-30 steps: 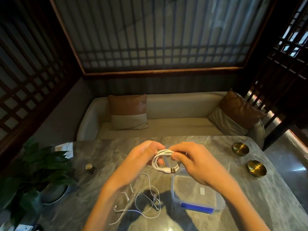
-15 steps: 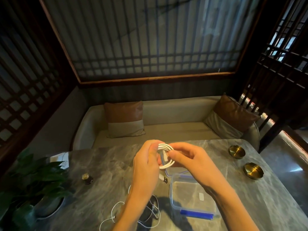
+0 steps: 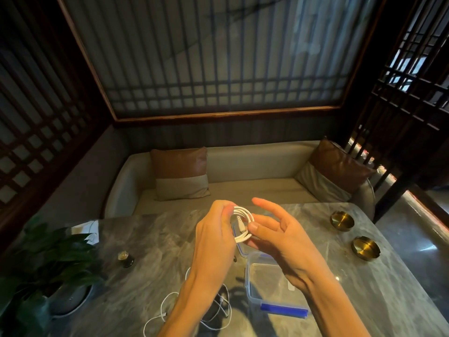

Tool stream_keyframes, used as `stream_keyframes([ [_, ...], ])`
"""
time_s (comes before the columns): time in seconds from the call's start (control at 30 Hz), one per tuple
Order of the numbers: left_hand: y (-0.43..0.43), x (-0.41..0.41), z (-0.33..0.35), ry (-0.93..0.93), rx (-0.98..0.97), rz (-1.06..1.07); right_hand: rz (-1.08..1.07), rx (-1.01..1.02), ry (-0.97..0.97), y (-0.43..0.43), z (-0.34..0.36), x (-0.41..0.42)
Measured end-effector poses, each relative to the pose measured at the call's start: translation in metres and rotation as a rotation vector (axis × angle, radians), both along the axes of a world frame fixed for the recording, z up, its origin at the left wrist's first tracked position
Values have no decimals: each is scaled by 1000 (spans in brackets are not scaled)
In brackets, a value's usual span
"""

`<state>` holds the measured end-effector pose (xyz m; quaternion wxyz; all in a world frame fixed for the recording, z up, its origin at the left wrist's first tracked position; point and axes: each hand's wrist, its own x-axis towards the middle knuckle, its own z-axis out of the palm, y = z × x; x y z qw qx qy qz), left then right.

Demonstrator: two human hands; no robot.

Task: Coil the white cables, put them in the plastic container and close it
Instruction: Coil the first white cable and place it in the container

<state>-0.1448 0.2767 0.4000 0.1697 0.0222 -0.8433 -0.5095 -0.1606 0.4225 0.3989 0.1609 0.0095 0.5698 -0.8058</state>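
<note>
A white cable wound into a small coil (image 3: 243, 224) is held in the air above the table, between both hands. My left hand (image 3: 215, 235) pinches its left side. My right hand (image 3: 277, 233) grips its right side with thumb and lower fingers, while the index finger sticks out. Below them a clear plastic container (image 3: 272, 283) with blue clips stands open on the grey marble table (image 3: 155, 244); part of it is hidden behind my right wrist. A thin loose white cable (image 3: 167, 310) lies tangled on the table under my left forearm.
A potted plant (image 3: 48, 263) fills the left table corner, with a small dark bottle (image 3: 125, 259) beside it. Two brass dishes (image 3: 342, 221) (image 3: 366, 248) sit on the right side. White paper (image 3: 85, 229) lies at the back left. A cushioned bench is behind the table.
The coil has been wound tighter and its plug end tucked in. My right hand's fingers have spread, with the index finger lifted off. Both hands have risen slightly in view.
</note>
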Motion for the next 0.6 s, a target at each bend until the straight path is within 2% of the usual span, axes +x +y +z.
stream_keyframes([
  [0.17, 1, -1, -1, -68, 32, -24, -165, 79, 38, -15, -3, 11],
  [0.23, 0, -2, -2, -64, 49, -2, -202, 7, 39, -18, -5, 15],
  [0.37, 5, -2, -5, -73, 72, 30, -178, -296, 48, -19, -6, 19],
  [0.4, 7, -1, -5, -68, 72, 37, -183, -292, 83, -20, -7, 21],
  [0.43, 8, 0, -4, -63, 73, 37, -219, -204, 151, -23, -8, 22],
  [0.53, 11, 2, -2, -51, 75, 13, -395, 268, 395, -26, -10, 22],
  [0.6, 10, 4, 1, -28, 75, -8, -437, 332, 446, -26, -10, 20],
])
